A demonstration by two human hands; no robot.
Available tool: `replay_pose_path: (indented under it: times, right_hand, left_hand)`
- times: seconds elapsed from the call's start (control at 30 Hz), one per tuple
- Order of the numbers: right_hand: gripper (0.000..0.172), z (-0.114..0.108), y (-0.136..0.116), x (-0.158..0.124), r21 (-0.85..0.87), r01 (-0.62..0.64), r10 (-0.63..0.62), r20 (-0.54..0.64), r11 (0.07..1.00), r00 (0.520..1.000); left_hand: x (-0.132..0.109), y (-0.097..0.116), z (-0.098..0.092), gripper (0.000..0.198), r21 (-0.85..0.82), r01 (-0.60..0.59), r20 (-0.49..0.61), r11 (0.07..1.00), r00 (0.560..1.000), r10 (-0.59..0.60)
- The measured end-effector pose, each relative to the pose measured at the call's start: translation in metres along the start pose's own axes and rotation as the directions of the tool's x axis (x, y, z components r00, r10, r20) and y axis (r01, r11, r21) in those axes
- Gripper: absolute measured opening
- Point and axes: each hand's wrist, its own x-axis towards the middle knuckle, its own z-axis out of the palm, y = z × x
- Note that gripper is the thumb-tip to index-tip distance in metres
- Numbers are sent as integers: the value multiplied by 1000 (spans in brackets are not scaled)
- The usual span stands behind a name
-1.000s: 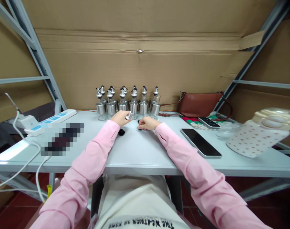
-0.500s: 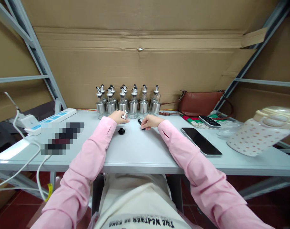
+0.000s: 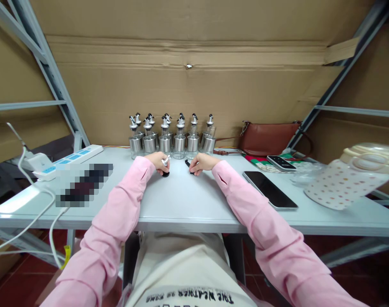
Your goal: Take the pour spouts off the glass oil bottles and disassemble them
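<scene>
Left hand (image 3: pixel 156 160), silvery spout (image 3: pixel 166 160) in grip, now at black stopper (image 3: pixel 165 174).

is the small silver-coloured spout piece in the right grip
No, the silver-coloured spout piece is in the left grip, while the right grip holds a small black part.

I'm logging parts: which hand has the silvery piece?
The left hand: it holds the silvery piece, a round black part close by; the right hand holds a black piece.
</scene>
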Motion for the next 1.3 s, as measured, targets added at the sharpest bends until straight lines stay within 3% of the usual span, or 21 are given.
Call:
replay_pose_path:
  times: [0.2,0.37,0.5,0.6,0.67,0.77,0.87,0.97,1.13,1.3]
  right_hand:
    - [21,-3,4,3,1,0,0,14,1000,1000]
    - [25,-3,6,3,35,-10,9,39,999,999]
    - [22,-3,4,1,-40,-31,33,50,999,998]
    - [17,-4,-1,-2,-171,21,-22,-4,985,1000]
    - [19,-5,-5,-5,-261,91,-121,-100,961,988]
    - [28,-2,-10,-6,-300,216,-297,-256,929,920]
    - [31,6,-14,-4,-245,339,-403,-296,908,866]
    - [34,16,-18,-2,-143,418,-442,-301,897,845]
    - [29,27,-24,-4,191,477,-431,-240,858,870]
    - [21,32,-29,-7,502,471,-438,-191,726,878]
  left_hand:
    - [7,0,2,14,98,-98,-121,990,987,110]
    - [5,1,4,14,94,-87,-48,992,995,92]
    - [2,3,4,20,64,-35,-42,997,998,38]
    - [-2,7,3,25,124,-58,-145,991,987,76]
    - [-5,13,3,30,209,-94,-259,973,954,148]
    - [-9,23,6,43,329,-60,-380,942,905,191]
    - [-8,28,13,58,411,-15,-424,912,882,206]
    - [-4,28,20,63,480,-30,-433,877,861,266]
    - [1,23,27,61,440,-197,-451,876,795,406]
    - [1,24,28,70,399,-294,-478,869,741,471]
